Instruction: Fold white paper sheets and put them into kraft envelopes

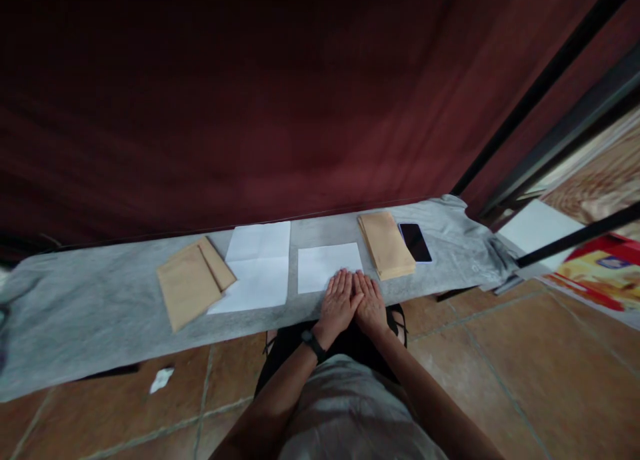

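Note:
My left hand [339,305], with a black band on its wrist, lies flat with fingers stretched out over the lower right corner of a white sheet of paper [323,267]. Right beside it, my right hand [369,303] also rests flat, its fingertips at the sheet's right edge. The two hands touch, and neither grips anything. A larger white sheet [260,280] with a crease across it lies to the left. Partly over that sheet are a few brown paper envelopes [187,287]. A stack of brown envelopes [387,245] sits just beyond my right hand.
A grey cloth [100,313] covers the long, narrow table. Right of the envelope stack lies a smartphone [416,242], screen dark. A dark red curtain-like surface [300,113] rises behind the table. A red box [605,273] and black bars [575,237] stand at the right.

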Demonstrator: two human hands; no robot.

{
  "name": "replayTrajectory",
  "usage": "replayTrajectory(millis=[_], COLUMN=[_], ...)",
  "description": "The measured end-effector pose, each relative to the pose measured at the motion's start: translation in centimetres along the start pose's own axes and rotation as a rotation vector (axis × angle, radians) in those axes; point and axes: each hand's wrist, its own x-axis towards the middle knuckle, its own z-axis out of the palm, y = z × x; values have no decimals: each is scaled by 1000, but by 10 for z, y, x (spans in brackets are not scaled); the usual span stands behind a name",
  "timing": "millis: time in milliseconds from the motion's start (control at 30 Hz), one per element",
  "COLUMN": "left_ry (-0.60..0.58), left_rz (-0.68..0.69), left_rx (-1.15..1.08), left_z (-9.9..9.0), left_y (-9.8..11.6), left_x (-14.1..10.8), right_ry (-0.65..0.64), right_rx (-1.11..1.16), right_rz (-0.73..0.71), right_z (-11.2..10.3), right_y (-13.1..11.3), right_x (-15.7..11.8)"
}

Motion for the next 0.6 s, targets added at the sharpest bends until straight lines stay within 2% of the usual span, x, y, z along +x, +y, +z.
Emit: replayTrajectory(millis=[300, 600], left_ry=[15, 39], left_rz=[-134, -282], left_rx=[84, 102], left_z=[-14, -29], left_y=[-52, -71], left_x=[-26, -51], right_ry=[53, 38], right_rx=[46, 72], right_rz=[49, 45], right_z=[3, -2], right_y=[-1, -1], right_x=[3, 3])
